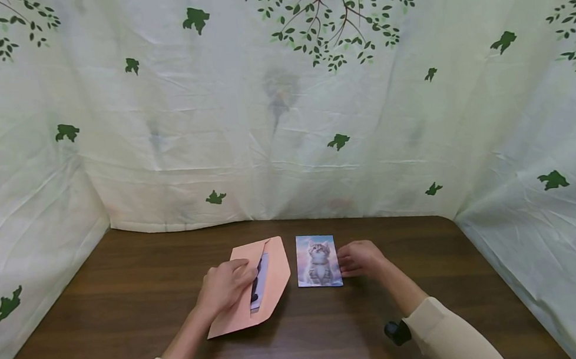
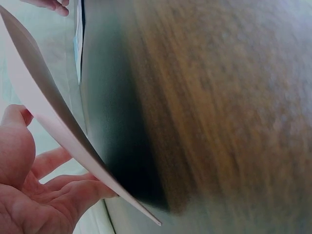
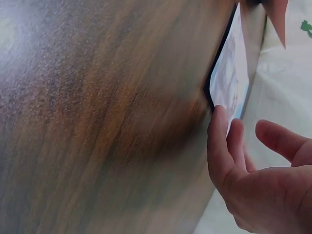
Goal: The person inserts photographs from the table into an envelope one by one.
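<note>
A peach-coloured envelope [image 1: 275, 267] is tilted up off the table, its flap toward the right. Through its opening shows a lavender card [image 1: 261, 283] with dark marks. My left hand [image 1: 225, 287] grips the envelope by its left side; in the left wrist view the fingers lie along one face of the envelope [image 2: 52, 114]. Right of it is a picture card [image 1: 320, 270] with a grey kitten on a pink and blue ground. My right hand [image 1: 362, 258] is at that card's right edge. In the right wrist view its fingertips touch the card [image 3: 231, 78], the thumb held apart.
Both hands are over a dark brown wooden table [image 1: 121, 305]. White cloth [image 1: 238, 120] printed with green leaves and branches hangs behind it and along both sides. A black device is strapped at each wrist.
</note>
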A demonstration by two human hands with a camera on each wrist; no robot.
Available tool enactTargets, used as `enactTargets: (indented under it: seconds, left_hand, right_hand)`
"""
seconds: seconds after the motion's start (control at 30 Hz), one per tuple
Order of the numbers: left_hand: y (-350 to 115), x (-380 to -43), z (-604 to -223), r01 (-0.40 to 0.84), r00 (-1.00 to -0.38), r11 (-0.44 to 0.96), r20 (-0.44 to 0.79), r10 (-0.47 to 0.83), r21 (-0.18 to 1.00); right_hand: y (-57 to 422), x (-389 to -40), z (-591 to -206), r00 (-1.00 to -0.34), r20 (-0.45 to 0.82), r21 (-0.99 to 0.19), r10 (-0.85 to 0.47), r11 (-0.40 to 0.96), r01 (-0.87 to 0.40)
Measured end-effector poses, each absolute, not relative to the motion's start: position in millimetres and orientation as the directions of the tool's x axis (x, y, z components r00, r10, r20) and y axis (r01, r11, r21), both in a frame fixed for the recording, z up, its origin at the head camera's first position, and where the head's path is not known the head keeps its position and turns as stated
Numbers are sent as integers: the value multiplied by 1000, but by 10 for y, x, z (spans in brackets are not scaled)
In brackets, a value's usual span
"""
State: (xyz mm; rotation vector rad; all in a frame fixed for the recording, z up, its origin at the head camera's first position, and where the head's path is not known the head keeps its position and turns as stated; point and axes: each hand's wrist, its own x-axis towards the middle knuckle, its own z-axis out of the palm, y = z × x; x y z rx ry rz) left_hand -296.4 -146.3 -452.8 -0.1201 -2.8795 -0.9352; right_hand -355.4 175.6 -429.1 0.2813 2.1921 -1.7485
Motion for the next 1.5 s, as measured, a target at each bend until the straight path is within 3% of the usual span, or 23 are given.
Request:
enactTargets:
  seconds: [0.83, 1.5]
  left_hand:
    - [-1440, -2939, -4498, 107, -991, 810, 124, 43, 576]
    - [-1432, -2927, -4495, 97, -992, 807, 124, 30, 582]
  right_hand:
    - [1775, -3569, -4390, -921, -389, -892, -34, 266, 367]
    - [1730, -3606, -4388, -908, -410, -905, -83, 160, 394]
